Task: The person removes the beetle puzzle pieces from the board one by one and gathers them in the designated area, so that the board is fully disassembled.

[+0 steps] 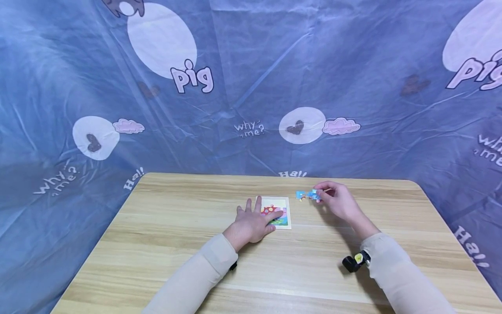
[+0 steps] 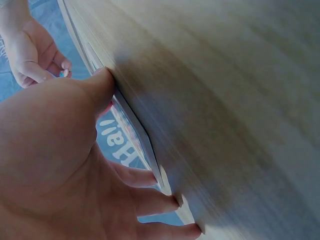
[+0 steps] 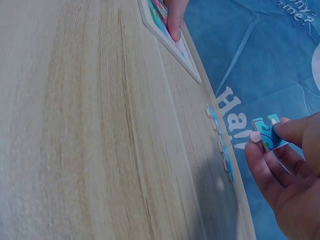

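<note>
A small puzzle board [image 1: 285, 208] with a white frame and a colourful picture lies in the middle of the wooden table [image 1: 176, 226]. My left hand [image 1: 256, 220] lies flat on it, fingers straight, thumb across the picture; the left wrist view shows the board's edge [image 2: 137, 132] under the thumb. To the right, my right hand [image 1: 333, 198] pinches a blue puzzle piece [image 3: 269, 134] between thumb and fingertips, just above the table. More blue pieces [image 3: 221, 145] lie on the wood beside it, seen in the head view as blue pieces [image 1: 301, 196].
A blue cloth [image 1: 251, 87] printed with white circles, clouds and words hangs behind and around the table. The table's far edge [image 1: 274, 175] runs close behind the pieces. A black wrist camera [image 1: 354, 261] sits on my right sleeve.
</note>
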`<state>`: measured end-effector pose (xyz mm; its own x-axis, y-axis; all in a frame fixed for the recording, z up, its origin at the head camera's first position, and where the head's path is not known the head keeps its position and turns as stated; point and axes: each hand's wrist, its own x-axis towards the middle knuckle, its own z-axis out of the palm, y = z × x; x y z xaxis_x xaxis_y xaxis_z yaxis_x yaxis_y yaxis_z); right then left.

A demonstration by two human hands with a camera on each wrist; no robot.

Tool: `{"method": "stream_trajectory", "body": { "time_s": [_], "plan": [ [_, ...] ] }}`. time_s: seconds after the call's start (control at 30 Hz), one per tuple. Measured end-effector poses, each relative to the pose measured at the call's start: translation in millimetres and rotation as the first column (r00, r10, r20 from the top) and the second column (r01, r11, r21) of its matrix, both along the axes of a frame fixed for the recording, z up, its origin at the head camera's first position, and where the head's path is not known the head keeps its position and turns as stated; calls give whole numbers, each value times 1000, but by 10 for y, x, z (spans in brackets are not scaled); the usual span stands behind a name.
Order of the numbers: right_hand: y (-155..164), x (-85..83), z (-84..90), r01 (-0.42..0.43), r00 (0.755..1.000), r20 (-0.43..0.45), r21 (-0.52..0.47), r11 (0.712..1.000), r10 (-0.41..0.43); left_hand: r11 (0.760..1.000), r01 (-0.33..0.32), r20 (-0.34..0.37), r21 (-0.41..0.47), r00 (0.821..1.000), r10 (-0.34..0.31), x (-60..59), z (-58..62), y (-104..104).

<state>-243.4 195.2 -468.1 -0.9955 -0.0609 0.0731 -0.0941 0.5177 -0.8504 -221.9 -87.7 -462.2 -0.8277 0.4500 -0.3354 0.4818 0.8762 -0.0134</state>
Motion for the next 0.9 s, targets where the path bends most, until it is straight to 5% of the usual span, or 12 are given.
{"method": "stream_trajectory", "body": {
  "time_s": [0.9],
  "plan": [
    [246, -44, -124, 88, 996, 11, 35, 996, -88, 1000, -3, 1, 12, 1000, 3, -31, -50, 3]
  ]
}}
